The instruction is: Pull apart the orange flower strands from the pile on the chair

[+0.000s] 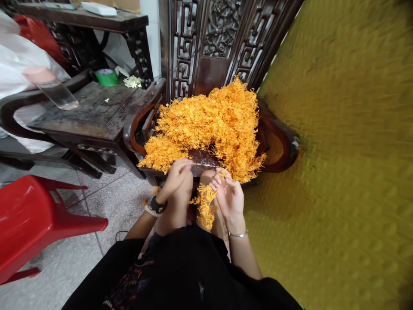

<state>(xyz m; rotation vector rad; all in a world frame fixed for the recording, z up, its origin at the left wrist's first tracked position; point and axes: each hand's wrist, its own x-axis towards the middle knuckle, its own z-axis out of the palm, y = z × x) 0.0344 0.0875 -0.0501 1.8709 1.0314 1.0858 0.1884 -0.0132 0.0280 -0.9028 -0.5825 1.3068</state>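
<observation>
A heap of frilly orange strands (206,118), like plastic blossom sprays, covers most of a dark wooden chair seat in front of me. My right hand (228,193) is closed by its fingertips on a small orange sprig (206,206), which dangles over my knees. Just left of it, my left hand (178,173) has its fingers pinched together near the seat's front edge. A thin pale line runs from its fingertips toward my right hand; whether it is a thread or the seat edge is unclear.
Left of the chair stands a dark wooden side table (97,114) with green tape (107,77) and pale scraps (132,82). A clear bottle with a pink cap (60,92) is nearby. A red plastic stool (29,224) stands lower left. Yellow padded material (338,150) fills the right.
</observation>
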